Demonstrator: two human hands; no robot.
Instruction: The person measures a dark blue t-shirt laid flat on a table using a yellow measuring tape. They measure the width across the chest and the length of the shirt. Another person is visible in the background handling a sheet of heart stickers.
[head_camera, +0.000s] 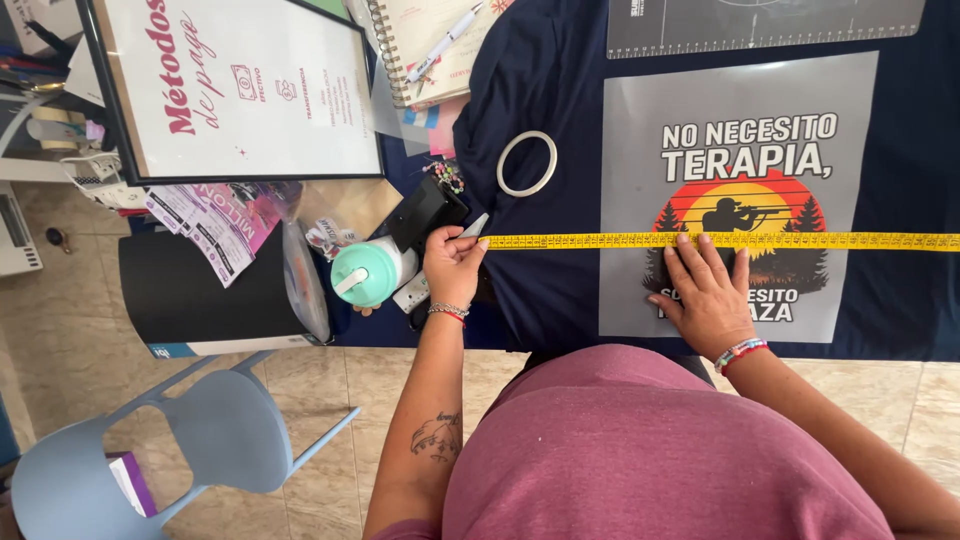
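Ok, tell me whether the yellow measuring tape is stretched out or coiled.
Stretched out: the measuring tape runs straight across the dark shirt, its end pinched by the left hand, the right hand pressing it down.

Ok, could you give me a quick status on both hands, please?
Left hand pinching yellow tape measure end. Right hand flat on grey transfer sheet, touching tape. Tape ring lies apart.

The left hand (452, 262) was closed in a pinch, thumb against fingertips, knuckles up, its wrist bent slightly and forearm reaching forward; the right hand (708, 295) lay flat, palm down, fingers (690, 250) spread and pointing away, its forearm angled in from the right.
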